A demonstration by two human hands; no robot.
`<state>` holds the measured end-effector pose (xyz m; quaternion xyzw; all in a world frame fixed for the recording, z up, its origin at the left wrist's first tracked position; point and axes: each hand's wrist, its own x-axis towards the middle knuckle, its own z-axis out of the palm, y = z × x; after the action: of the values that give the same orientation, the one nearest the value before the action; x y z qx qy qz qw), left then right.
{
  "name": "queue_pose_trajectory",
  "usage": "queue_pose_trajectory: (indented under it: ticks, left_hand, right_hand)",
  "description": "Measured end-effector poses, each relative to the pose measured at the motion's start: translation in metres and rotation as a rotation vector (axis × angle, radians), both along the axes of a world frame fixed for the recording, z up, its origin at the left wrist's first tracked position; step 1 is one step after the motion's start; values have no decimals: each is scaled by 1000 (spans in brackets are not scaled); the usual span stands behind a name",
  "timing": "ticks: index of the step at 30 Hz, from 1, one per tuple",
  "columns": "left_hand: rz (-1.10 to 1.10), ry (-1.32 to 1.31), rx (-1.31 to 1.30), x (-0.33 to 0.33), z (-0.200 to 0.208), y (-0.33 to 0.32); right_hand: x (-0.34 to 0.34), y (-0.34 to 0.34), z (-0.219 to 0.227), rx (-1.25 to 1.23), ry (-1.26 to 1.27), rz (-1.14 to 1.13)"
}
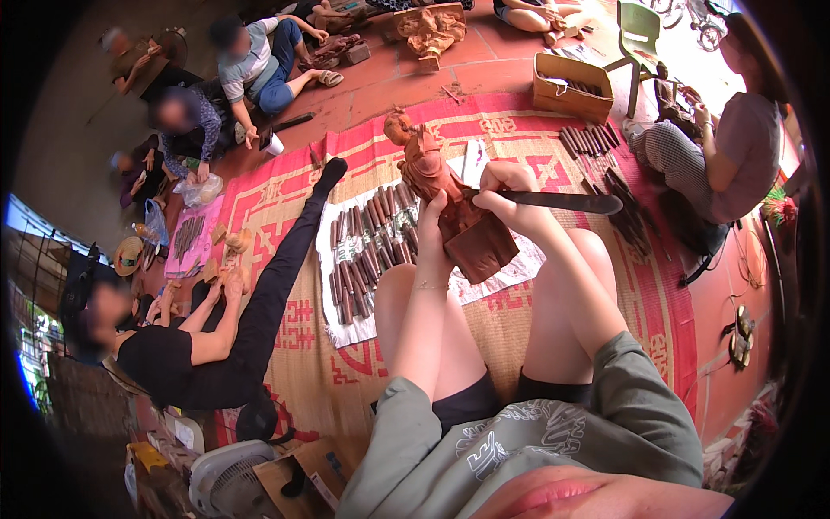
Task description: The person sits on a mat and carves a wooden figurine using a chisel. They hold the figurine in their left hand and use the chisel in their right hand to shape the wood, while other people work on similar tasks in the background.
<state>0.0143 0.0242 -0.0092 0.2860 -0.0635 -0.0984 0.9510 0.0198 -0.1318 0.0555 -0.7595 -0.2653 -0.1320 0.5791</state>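
Observation:
A reddish-brown carved wooden statue of a standing figure on a block base leans between my hands above my lap. My left hand is closed round its lower side, near the base. My right hand grips a carving chisel, whose long dark handle points right. The chisel's tip meets the robe's side, though fingers partly hide it. Beneath the statue, a white cloth carries rows of wood-handled carving tools.
A red and tan patterned mat lies under me. More carving tools lie to the right, near a wooden box. A person in black sits close on the left with one leg stretched out; another person sits right.

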Motion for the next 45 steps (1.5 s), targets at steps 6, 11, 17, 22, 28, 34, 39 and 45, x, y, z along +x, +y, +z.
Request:
queue_pose_trajectory:
  ticks: [6, 11, 17, 22, 28, 34, 39, 45]
  left_hand:
    - [24, -3, -2, -6, 15, -1]
    - [7, -16, 33, -2, 4, 1]
    - [20, 17, 30, -2, 7, -1]
    - [47, 33, 51, -4, 8, 3]
    - [38, 52, 13, -2, 4, 0]
    - [42, 26, 24, -5, 10, -2]
    - [52, -5, 71, -2, 10, 1]
    - [50, -79, 149, -6, 15, -2]
  right_hand:
    - [-4, 4, 1, 105, -38, -16]
    - [-5, 12, 3, 109, -77, -29]
    - [1, -1, 3, 6, -9, 2]
    - [-3, 7, 5, 239, 101, 63]
    - [-3, 2, 7, 159, 121, 68]
    - [-6, 4, 9, 238, 137, 56]
    - [0, -3, 8, 141, 149, 41]
    - [-3, -6, 9, 219, 164, 36]
